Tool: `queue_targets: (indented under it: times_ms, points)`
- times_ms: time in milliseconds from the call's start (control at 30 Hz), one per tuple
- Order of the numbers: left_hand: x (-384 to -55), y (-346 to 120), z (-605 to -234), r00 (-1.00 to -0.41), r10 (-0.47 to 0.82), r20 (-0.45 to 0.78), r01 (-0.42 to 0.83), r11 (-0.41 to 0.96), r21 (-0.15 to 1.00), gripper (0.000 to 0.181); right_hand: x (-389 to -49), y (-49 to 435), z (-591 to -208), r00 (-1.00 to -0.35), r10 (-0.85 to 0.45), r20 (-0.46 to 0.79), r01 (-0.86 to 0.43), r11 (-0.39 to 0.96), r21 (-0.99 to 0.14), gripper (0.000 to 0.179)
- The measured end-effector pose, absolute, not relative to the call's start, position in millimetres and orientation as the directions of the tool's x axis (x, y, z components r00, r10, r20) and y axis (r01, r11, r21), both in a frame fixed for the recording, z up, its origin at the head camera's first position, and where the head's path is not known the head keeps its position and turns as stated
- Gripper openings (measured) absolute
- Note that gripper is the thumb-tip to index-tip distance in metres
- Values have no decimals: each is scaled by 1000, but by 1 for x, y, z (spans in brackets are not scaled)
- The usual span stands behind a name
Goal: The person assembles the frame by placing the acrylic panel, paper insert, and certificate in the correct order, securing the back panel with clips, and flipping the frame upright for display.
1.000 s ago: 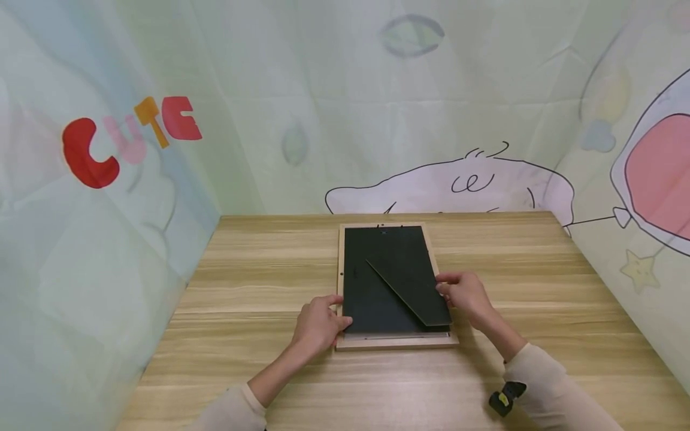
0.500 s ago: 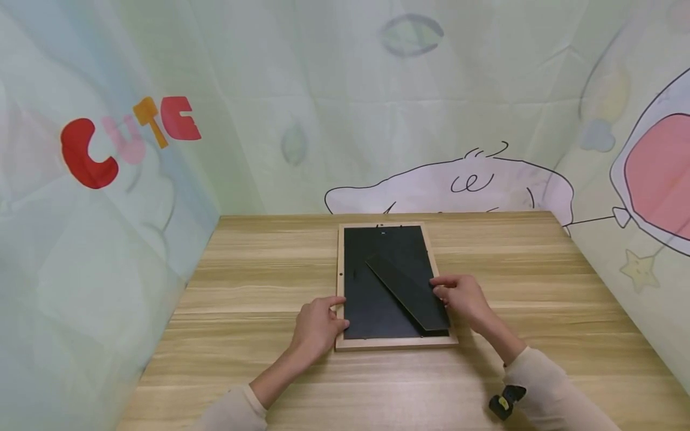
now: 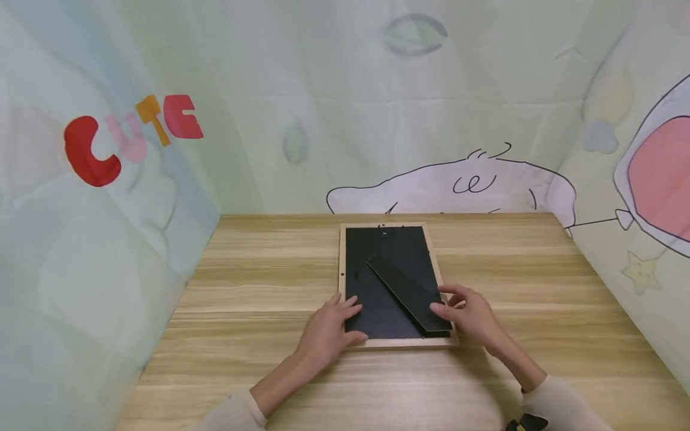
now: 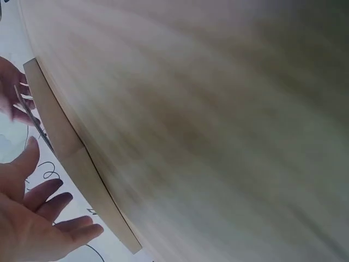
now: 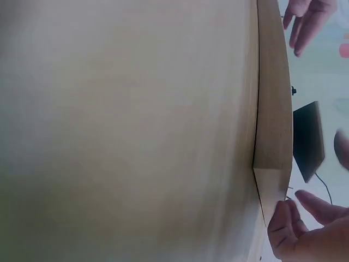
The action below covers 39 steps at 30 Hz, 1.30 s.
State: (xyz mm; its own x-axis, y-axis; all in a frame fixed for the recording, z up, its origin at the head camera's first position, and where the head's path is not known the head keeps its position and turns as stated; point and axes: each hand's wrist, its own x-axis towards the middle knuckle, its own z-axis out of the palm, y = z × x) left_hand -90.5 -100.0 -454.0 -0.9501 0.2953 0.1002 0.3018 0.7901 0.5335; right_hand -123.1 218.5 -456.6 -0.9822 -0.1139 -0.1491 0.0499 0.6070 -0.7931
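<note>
A picture frame [image 3: 401, 343] of pale wood lies face down on the table, its black backing board [image 3: 358, 245] showing. From the board a black easel stand [image 3: 412, 293] sticks up at a slant toward the lower right corner. Fingers spread, my left hand [image 3: 326, 332] lies over the frame's lower left edge; in the left wrist view that hand [image 4: 32, 218] is extended with nothing in its fingers. My right hand [image 3: 474, 314] is at the right edge, thumb over the stand. The right wrist view has its fingertips [image 5: 279, 215] at the frame's wooden side.
The wood-grain table [image 3: 259, 275] spreads around the frame. Printed cloth walls [image 3: 269, 120] rise at the back and both sides. A black strap-like item [image 3: 528, 422] sits at the right sleeve.
The backing board has shifted down, covering the pale strip at the frame's lower end. My left hand has moved farther over the board; my right hand has slid down the right edge.
</note>
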Motion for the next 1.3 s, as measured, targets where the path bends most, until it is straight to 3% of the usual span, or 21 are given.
queue_targets:
  times_ms: [167, 333, 833, 1300]
  points:
    - [-89, -97, -458, -946, 309, 99, 315, 804, 504, 58, -102, 230, -467, -978, -144, -148, 34, 592, -805, 102]
    - [-88, -96, -460, -945, 308, 112, 323, 815, 481, 50, -94, 221, -479, -991, -125, -51, -33, 592, -805, 112]
    - [-88, -90, -466, -922, 341, 185, 388, 794, 468, 38, -88, 197, -482, -994, -62, 85, -105, 692, -714, 103]
    - [-82, -84, -467, -927, 314, 206, 371, 847, 380, 32, -85, 187, -481, -994, -24, 108, -89, 760, -644, 97]
